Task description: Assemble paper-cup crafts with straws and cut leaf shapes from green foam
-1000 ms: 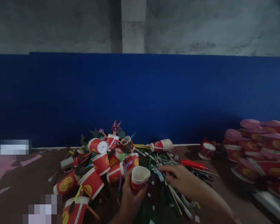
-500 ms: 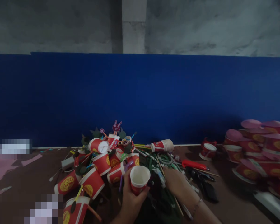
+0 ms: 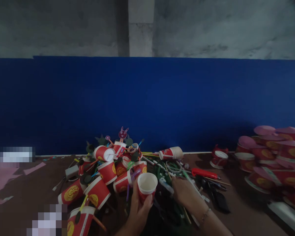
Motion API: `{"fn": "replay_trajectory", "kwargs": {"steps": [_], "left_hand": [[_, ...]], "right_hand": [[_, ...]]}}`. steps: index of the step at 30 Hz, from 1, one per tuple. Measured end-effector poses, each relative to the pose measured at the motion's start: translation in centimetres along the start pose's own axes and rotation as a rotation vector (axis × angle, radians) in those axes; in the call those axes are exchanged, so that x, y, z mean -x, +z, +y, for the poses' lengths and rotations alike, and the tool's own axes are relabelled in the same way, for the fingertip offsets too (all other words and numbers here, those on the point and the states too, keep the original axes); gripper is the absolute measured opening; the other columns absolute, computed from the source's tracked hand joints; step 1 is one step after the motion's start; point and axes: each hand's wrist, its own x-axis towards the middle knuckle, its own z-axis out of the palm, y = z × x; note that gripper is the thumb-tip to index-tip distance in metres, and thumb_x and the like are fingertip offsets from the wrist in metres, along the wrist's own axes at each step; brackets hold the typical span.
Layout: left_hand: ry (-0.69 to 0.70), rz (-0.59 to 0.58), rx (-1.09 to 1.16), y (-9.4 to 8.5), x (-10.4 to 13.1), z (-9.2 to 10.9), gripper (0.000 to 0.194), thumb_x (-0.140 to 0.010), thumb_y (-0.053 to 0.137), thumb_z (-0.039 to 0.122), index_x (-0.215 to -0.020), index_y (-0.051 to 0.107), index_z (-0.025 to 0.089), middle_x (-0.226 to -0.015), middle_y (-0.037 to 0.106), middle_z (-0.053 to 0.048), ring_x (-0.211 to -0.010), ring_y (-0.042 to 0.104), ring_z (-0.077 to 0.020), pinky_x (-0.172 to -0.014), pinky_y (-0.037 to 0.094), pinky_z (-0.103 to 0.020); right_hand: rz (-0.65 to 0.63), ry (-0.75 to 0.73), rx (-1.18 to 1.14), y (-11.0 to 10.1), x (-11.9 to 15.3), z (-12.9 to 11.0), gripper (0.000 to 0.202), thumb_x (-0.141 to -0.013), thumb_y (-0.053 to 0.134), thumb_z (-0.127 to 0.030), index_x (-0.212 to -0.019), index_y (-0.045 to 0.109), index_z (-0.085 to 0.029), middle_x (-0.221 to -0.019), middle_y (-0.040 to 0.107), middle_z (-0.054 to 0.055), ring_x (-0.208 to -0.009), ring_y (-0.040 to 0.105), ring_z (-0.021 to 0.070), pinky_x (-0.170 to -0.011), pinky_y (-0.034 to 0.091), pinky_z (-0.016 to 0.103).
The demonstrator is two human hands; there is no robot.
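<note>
My left hand (image 3: 140,209) is wrapped round a red-and-white paper cup (image 3: 147,196), held upright with its open, pale inside towards me. To the right, my right hand (image 3: 184,193) reaches down into a jumble of dark green craft pieces (image 3: 159,170). Its fingers are curled and partly hidden, so what they grip does not show; a thin wooden stick (image 3: 167,171) runs close beside them. Left of the held cup lies a heap of red paper cups (image 3: 107,172) with coloured straws and cut-outs, one a rabbit face (image 3: 123,134).
Nested paper cups (image 3: 172,153) lie at the back, and a red-handled tool (image 3: 204,173) and black scissors-like tool (image 3: 218,196) lie right. Cups with pink paper tops (image 3: 265,164) are piled far right. Pink paper (image 3: 2,177) lies left; a blue panel (image 3: 147,105) stands behind.
My left hand has tilted the cup slightly and shifted it a little. My right hand has moved slightly lower among the green pieces.
</note>
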Motion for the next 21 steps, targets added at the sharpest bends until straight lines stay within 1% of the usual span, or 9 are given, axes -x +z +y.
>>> {"fn": "replay_trajectory", "kwargs": {"steps": [2,4,6,9,11,14,17,21], "left_hand": [[-0.016,-0.031,0.03,0.0,0.0,-0.2,0.058,-0.079,0.05,0.036,-0.13,0.029,0.018,-0.13,0.045,-0.012,-0.12,0.042,-0.0203,-0.099,0.033,-0.03],[-0.013,-0.078,0.004,0.0,-0.1,0.1,0.062,-0.077,0.054,0.035,-0.13,0.029,0.018,-0.129,0.046,-0.011,-0.117,0.044,-0.0208,-0.099,0.034,-0.031],[0.013,-0.096,-0.048,-0.1,-0.3,0.5,0.064,-0.072,0.06,0.031,-0.128,0.032,0.018,-0.125,0.049,-0.01,-0.114,0.047,-0.0217,-0.099,0.035,-0.033],[0.06,-0.082,-0.108,-0.1,-0.4,0.9,0.06,-0.067,0.064,0.027,-0.122,0.041,0.018,-0.118,0.054,-0.008,-0.109,0.051,-0.0225,-0.097,0.036,-0.035],[0.063,-0.074,-0.125,-0.1,-0.4,0.9,0.059,-0.064,0.066,0.026,-0.118,0.044,0.018,-0.114,0.056,-0.008,-0.106,0.052,-0.0228,-0.095,0.039,-0.035],[0.056,-0.055,-0.095,-0.1,-0.3,0.7,0.063,-0.06,0.069,0.026,-0.117,0.044,0.019,-0.111,0.058,-0.007,-0.103,0.054,-0.0231,-0.093,0.041,-0.035],[0.053,-0.043,-0.06,-0.1,-0.2,0.5,0.069,-0.058,0.07,0.025,-0.12,0.041,0.019,-0.111,0.058,-0.007,-0.1,0.055,-0.0222,-0.09,0.042,-0.033],[-0.028,-0.051,-0.081,-0.2,-0.3,0.0,0.076,-0.054,0.074,0.028,-0.122,0.041,0.016,-0.115,0.056,-0.011,-0.103,0.054,-0.0243,-0.092,0.04,-0.034]], "right_hand": [[-0.009,0.016,0.033,0.4,-0.2,-0.1,0.032,-0.071,0.051,-0.002,-0.101,0.06,-0.007,-0.095,0.068,0.019,-0.09,0.064,0.0293,-0.075,0.046,0.034],[-0.009,0.025,0.055,0.9,-0.4,-0.2,0.03,-0.074,0.049,-0.003,-0.102,0.059,-0.008,-0.095,0.069,0.019,-0.089,0.065,0.0287,-0.073,0.047,0.033],[-0.008,0.04,0.07,1.3,-0.7,-0.2,0.029,-0.075,0.046,-0.002,-0.099,0.061,-0.009,-0.094,0.069,0.019,-0.088,0.066,0.0276,-0.072,0.049,0.033],[-0.004,0.071,0.091,1.8,-1.1,-0.2,0.028,-0.074,0.047,-0.001,-0.096,0.062,-0.009,-0.093,0.069,0.019,-0.088,0.066,0.0277,-0.07,0.05,0.033],[-0.005,0.083,0.101,2.0,-1.3,-0.3,0.027,-0.072,0.05,-0.002,-0.096,0.062,-0.008,-0.092,0.069,0.02,-0.087,0.066,0.0287,-0.07,0.051,0.034],[-0.009,0.088,0.109,2.1,-1.5,-0.2,0.032,-0.072,0.052,-0.001,-0.101,0.06,-0.008,-0.092,0.069,0.02,-0.087,0.066,0.0281,-0.071,0.051,0.034],[-0.019,0.089,0.113,2.1,-1.7,-0.1,0.038,-0.071,0.05,0.002,-0.106,0.058,-0.011,-0.092,0.07,0.017,-0.087,0.067,0.027,-0.07,0.051,0.033],[-0.027,0.063,0.102,2.2,-1.8,0.1,0.041,-0.068,0.056,-0.002,-0.106,0.058,-0.016,-0.093,0.07,0.014,-0.085,0.067,0.0277,-0.068,0.051,0.033]]}}
